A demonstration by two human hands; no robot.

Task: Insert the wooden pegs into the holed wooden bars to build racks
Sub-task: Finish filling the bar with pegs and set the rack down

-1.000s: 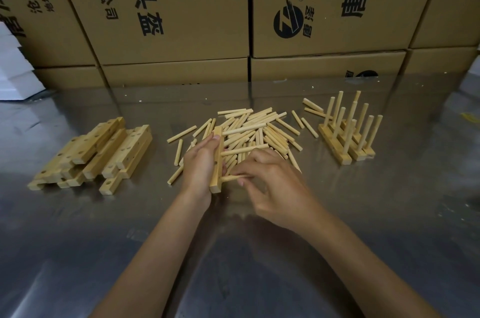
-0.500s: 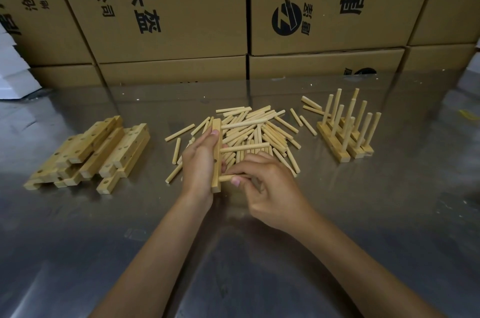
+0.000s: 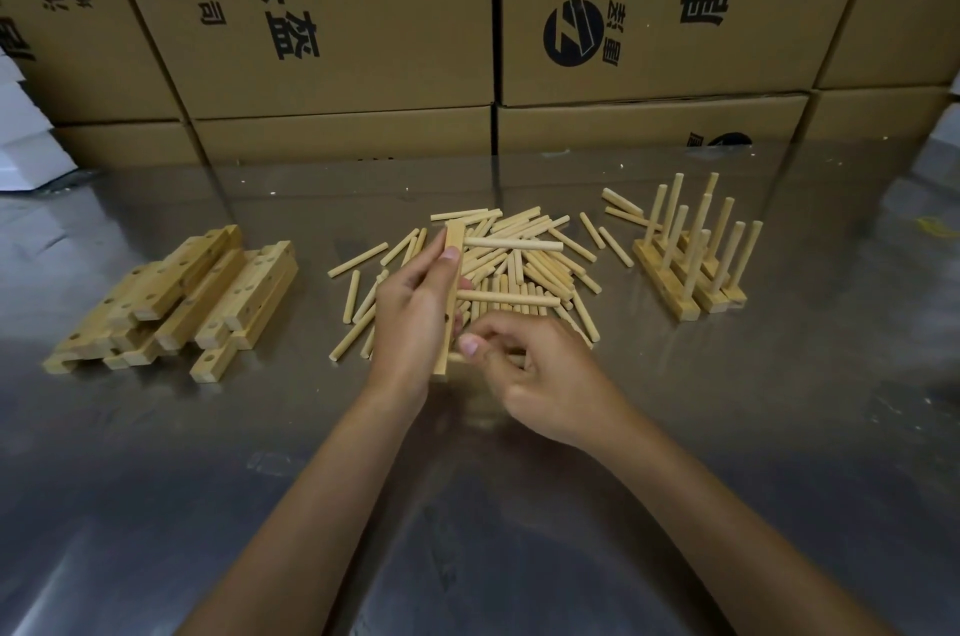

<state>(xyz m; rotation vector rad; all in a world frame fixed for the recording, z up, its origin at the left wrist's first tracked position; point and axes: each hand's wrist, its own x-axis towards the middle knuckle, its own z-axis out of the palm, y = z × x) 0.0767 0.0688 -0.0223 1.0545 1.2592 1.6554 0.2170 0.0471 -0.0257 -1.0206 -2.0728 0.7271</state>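
My left hand [image 3: 410, 318] grips a holed wooden bar [image 3: 451, 292] on its edge, over the near side of a loose pile of wooden pegs [image 3: 524, 266]. Two pegs stick out of the bar to the right, an upper peg [image 3: 511, 245] and a middle peg [image 3: 506, 298]. My right hand [image 3: 540, 375] pinches a third peg [image 3: 457, 358] with its tip at the bar's lower end; most of that peg is hidden by the fingers. A stack of bare holed bars [image 3: 176, 303] lies to the left. Finished racks [image 3: 691, 261] with upright pegs stand to the right.
The work goes on over a shiny metal table [image 3: 519, 505]. Large cardboard boxes [image 3: 363, 12] wall off the far edge. Something white [image 3: 21, 136] sits at the far left. A few stray pegs [image 3: 613, 240] lie between the pile and the racks.
My left hand has lifted the bar slightly and stood it more upright. My right hand has brought the third peg in to the bar's lower end.
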